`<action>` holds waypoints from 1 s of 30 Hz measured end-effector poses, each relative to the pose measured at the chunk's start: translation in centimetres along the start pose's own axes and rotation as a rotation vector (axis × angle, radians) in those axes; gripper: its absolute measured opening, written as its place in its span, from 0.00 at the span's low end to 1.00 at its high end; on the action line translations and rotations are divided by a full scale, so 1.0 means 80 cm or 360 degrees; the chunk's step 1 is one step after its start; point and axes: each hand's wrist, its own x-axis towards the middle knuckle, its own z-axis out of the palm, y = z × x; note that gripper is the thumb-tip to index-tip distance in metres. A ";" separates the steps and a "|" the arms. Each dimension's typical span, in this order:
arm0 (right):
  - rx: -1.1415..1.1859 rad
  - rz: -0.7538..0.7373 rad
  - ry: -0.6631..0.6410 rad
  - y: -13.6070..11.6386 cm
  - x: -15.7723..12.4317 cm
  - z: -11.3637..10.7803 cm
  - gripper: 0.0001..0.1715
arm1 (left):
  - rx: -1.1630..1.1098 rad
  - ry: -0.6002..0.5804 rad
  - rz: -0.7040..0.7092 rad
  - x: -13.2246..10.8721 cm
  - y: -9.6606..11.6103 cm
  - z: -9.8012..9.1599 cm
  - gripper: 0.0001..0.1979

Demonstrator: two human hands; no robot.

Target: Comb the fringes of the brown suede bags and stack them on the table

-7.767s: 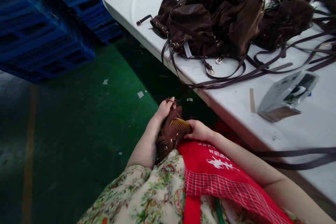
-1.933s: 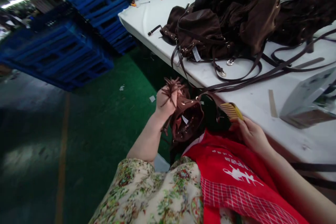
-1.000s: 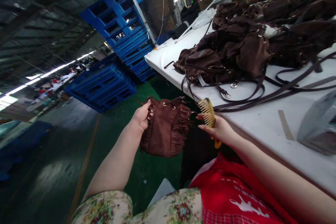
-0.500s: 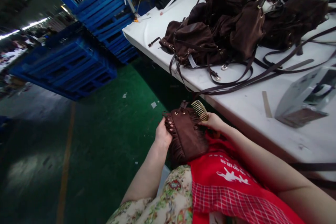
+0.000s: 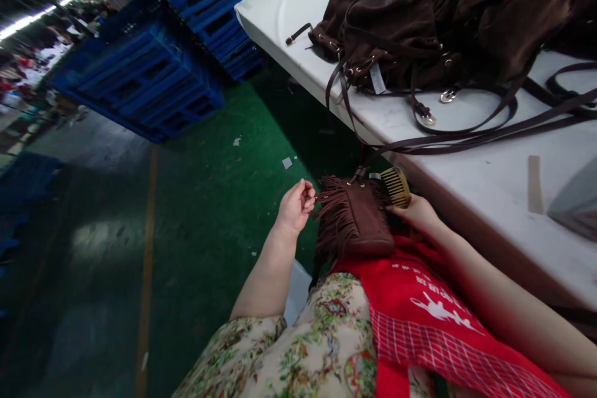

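Observation:
A dark brown fringed bag (image 5: 370, 214) rests on my lap against the red apron, with eyelets near its top edge. To its left, my left hand (image 5: 297, 204) is closed, fingers curled together. A thin strand of the fringe (image 5: 336, 214) reaches its fingertips and seems pinched there. My right hand (image 5: 415, 211) grips a yellowish wide-toothed comb (image 5: 395, 186) at the bag's right side. The comb's teeth point left, towards the bag's upper right edge.
A white table (image 5: 494, 177) runs along the right, bearing a heap of brown bags (image 5: 396, 18) with long straps (image 5: 448, 144) trailing over its edge. Blue pallets (image 5: 140, 81) stand on the green floor (image 5: 209, 199) at the left.
My left hand has moved off the bag's left side to the left, and the fringe there now hangs spread out. The comb stays in my right hand. The view has shifted.

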 end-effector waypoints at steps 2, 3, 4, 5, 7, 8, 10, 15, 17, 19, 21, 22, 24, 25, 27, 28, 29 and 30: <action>-0.0010 0.0033 -0.0013 0.001 0.002 0.001 0.19 | 0.0079 -0.0047 0.0020 0.004 0.004 -0.008 0.11; -0.0006 0.0067 -0.0025 0.001 0.002 0.002 0.20 | 0.0133 -0.0057 0.0036 0.005 0.004 -0.012 0.12; 0.0014 0.0105 -0.0048 0.000 0.001 0.004 0.20 | 0.0206 -0.0051 0.0056 0.007 0.004 -0.015 0.12; 0.0052 0.0139 -0.0080 0.000 -0.001 0.006 0.20 | 0.0296 -0.0031 0.0079 0.009 0.004 -0.018 0.13; 0.0167 0.0173 -0.0166 -0.003 -0.005 0.012 0.18 | 0.0512 0.0014 0.0120 0.013 0.002 -0.022 0.15; 0.0223 0.0170 -0.0207 -0.004 -0.008 0.016 0.17 | 0.0626 0.0021 0.0133 0.015 0.001 -0.022 0.15; 0.0282 0.0143 -0.0253 -0.009 -0.014 0.024 0.16 | 0.0867 0.0026 0.0186 0.020 -0.002 -0.019 0.17; 0.0292 0.0021 -0.0293 -0.034 -0.031 0.042 0.18 | 0.1735 0.0058 0.0330 0.039 -0.023 0.007 0.23; 0.0339 -0.0048 -0.0312 -0.048 -0.036 0.043 0.20 | 0.2132 -0.0151 0.0266 0.046 -0.042 0.015 0.27; 0.0368 -0.0081 -0.0311 -0.057 -0.037 0.036 0.22 | 0.2433 -0.0406 0.0173 0.051 -0.063 0.016 0.27; 0.0319 -0.0087 -0.0222 -0.060 -0.036 0.022 0.23 | 0.2515 -0.0472 0.0075 0.053 -0.082 0.008 0.22; 0.0256 -0.0089 -0.0129 -0.059 -0.035 0.013 0.24 | 0.2436 -0.0421 0.0049 0.054 -0.090 0.002 0.19; 0.0064 -0.0093 0.0131 -0.056 -0.038 -0.002 0.25 | 0.2059 -0.0295 0.0088 0.052 -0.101 -0.012 0.16; -0.0042 -0.0103 0.0244 -0.055 -0.043 -0.007 0.24 | 0.1821 -0.0251 0.0110 0.050 -0.104 -0.018 0.16; -0.0232 -0.0201 0.0305 -0.051 -0.057 -0.007 0.18 | 0.1378 -0.0194 0.0117 0.043 -0.107 -0.026 0.18; -0.0330 -0.0298 0.0241 -0.049 -0.065 -0.003 0.18 | 0.1190 -0.0176 0.0100 0.037 -0.108 -0.027 0.20; -0.0441 -0.0409 0.0135 -0.045 -0.073 0.003 0.19 | 0.1019 -0.0172 0.0071 0.031 -0.108 -0.027 0.21; -0.0571 -0.0508 0.0019 -0.040 -0.080 0.010 0.19 | 0.0862 -0.0176 0.0031 0.025 -0.107 -0.026 0.23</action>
